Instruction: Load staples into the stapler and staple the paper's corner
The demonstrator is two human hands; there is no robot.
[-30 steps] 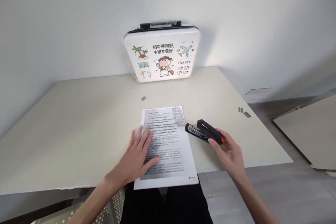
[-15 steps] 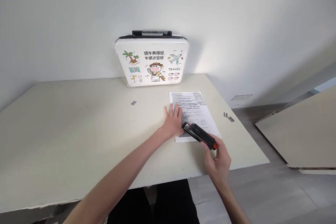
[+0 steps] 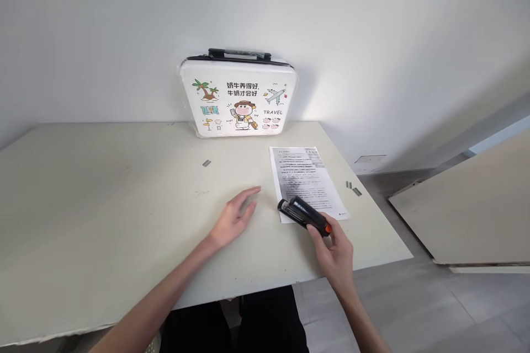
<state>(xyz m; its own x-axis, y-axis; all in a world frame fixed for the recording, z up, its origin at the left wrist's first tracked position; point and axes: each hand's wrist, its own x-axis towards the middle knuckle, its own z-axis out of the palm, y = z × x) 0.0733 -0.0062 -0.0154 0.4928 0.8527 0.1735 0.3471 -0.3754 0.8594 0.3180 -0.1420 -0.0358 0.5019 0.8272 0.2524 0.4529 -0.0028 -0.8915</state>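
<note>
My right hand (image 3: pixel 334 245) grips a black stapler (image 3: pixel 305 214) by its rear end, near an orange part. The stapler's jaws point up and left, parted, over the lower left part of a printed sheet of paper (image 3: pixel 304 179). Whether the stapler touches the paper I cannot tell. My left hand (image 3: pixel 235 218) is to the left of the paper, apart from it, with the fingers stretched out, the thumb separate and nothing held. A grey strip of staples (image 3: pixel 206 163) lies on the table further back on the left.
Against the wall at the back of the white table (image 3: pixel 124 204) stands a white cartoon-printed case (image 3: pixel 242 96) with a black handle. More staple strips (image 3: pixel 356 191) lie right of the paper, near the table's right edge. A pale board (image 3: pixel 467 215) is beyond that edge.
My left hand has come off the paper and moved left and toward me. The stapler, still in my right hand, has shifted slightly left. The view has also shifted a little.
</note>
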